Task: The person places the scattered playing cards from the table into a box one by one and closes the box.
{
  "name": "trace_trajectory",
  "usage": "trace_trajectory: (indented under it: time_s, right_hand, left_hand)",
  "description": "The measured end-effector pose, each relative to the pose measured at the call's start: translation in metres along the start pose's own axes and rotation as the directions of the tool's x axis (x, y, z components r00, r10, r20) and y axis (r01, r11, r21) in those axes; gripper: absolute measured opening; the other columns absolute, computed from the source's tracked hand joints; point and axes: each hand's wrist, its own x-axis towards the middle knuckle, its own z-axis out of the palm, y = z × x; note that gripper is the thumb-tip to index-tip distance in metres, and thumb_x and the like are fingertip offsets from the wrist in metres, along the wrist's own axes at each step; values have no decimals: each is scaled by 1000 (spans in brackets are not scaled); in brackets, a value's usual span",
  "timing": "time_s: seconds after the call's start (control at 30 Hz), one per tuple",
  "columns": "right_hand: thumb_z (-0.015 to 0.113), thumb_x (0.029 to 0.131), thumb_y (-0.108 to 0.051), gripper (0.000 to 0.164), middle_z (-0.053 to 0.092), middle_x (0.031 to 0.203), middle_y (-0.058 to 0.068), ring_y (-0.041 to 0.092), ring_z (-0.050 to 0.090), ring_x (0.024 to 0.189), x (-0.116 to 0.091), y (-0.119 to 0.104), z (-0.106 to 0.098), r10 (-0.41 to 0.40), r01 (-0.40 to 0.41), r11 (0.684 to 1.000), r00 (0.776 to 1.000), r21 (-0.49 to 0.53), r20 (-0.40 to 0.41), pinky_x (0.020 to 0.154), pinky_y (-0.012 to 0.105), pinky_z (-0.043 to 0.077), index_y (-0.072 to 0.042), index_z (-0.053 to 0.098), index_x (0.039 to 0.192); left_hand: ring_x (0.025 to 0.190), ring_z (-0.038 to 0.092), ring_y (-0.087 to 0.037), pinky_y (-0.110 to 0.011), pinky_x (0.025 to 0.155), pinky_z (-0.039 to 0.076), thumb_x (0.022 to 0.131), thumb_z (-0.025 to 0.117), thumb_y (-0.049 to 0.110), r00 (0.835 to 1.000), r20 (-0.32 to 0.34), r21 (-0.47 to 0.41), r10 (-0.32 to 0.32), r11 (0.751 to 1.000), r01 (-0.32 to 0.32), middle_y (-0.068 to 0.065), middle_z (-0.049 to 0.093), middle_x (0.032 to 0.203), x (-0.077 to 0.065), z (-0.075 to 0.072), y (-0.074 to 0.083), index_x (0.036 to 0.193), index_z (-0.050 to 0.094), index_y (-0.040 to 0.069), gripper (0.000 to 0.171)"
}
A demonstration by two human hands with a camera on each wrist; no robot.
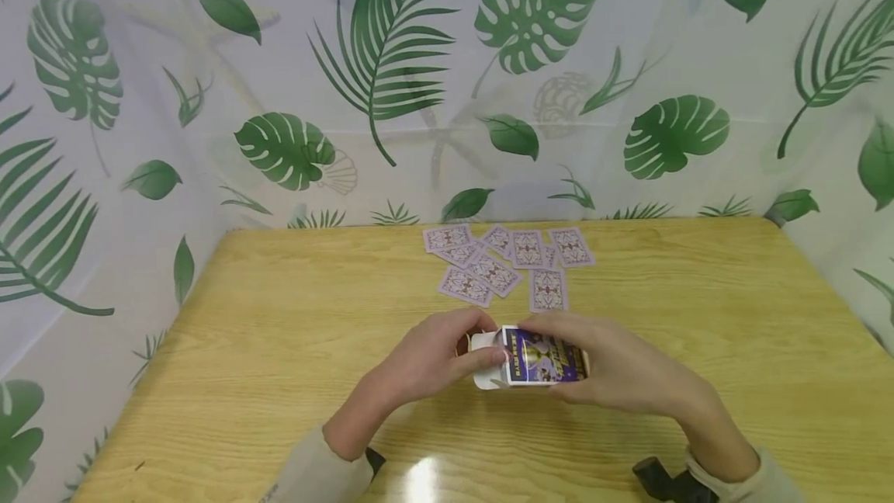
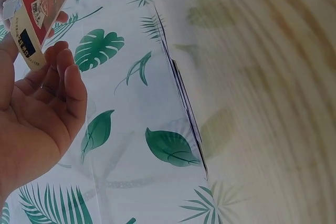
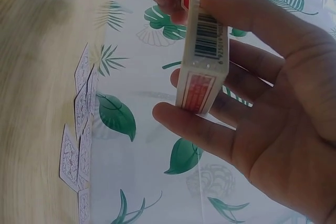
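A playing card box point(image 1: 545, 359), purple and gold on top, is held over the table with its end flap point(image 1: 486, 379) folded out to the left. My right hand point(image 1: 625, 363) grips the box across its sides, thumb on the near side and fingers on the far side. At the flapped end, my left hand point(image 1: 429, 355) pinches the flap, thumb on top and fingers curled beyond it. A barcode shows on the side of the box point(image 3: 207, 40) in the right wrist view. The inside of the box is hidden.
Several playing cards point(image 1: 492, 274) lie face down, some overlapping, toward the back of the wooden table point(image 1: 293, 317). A leaf-patterned cloth point(image 1: 419, 99) hangs behind the table's back edge and along the sides. Dark straps point(image 1: 663, 480) show at the wrists.
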Motion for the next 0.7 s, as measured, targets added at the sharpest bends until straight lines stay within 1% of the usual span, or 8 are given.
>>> trace_trajectory:
  time_s: [0.17, 0.37, 0.47, 0.57, 0.63, 0.7]
  right_hand:
    - [85, 77, -14, 67, 60, 136, 5, 26, 57, 122, -2, 2, -2, 22, -22, 1000, 1000, -7, -6, 99, 47, 48, -10, 57, 137]
    - [86, 77, -18, 68, 60, 134, 4, 21, 58, 117, -3, 7, -8, 59, -59, 998, 998, -12, -8, 96, 44, 50, -11, 56, 138]
    - [86, 77, -17, 68, 61, 133, 5, 21, 58, 115, -3, 11, -11, 72, -72, 997, 997, -11, -16, 95, 43, 50, -9, 56, 137]
    - [86, 76, -14, 68, 61, 132, 6, 21, 59, 115, -2, 14, -12, 70, -71, 997, 997, -18, -29, 94, 44, 50, -8, 56, 137]
    - [86, 76, -13, 68, 61, 132, 6, 21, 58, 115, -2, 16, -13, 69, -69, 997, 997, -24, -32, 95, 44, 50, -7, 56, 137]
    - [85, 77, -13, 67, 61, 132, 6, 21, 59, 114, -2, 19, -13, 71, -72, 997, 997, -25, -32, 95, 44, 50, -8, 56, 137]
  left_hand:
    - [68, 51, -6, -22, 60, 44, 100, 58, 40, 1000, -1, 12, -22, 1000, 22, 10, 59, 85, 2, -1, -1, 112, 64, 19, 25]
    - [74, 54, -7, -24, 66, 48, 102, 53, 41, 999, -18, 43, -50, 998, 51, 9, 61, 91, 4, -3, -4, 120, 62, 17, 32]
    - [75, 55, -7, -25, 67, 48, 102, 54, 38, 998, -30, 74, -53, 996, 56, 7, 62, 92, 5, -5, -6, 122, 62, 14, 33]
    - [75, 56, -8, -25, 67, 48, 102, 56, 34, 997, -26, 111, -75, 991, 77, 5, 63, 95, 4, -7, -9, 122, 61, 10, 31]
    - [79, 58, -9, -26, 70, 49, 101, 57, 31, 995, -17, 131, -97, 986, 99, 2, 64, 99, 3, -7, -12, 121, 61, 9, 30]
    - [88, 60, -13, -28, 75, 50, 101, 58, 30, 992, -10, 151, -124, 981, 124, -2, 64, 107, 1, -9, -14, 122, 60, 9, 30]
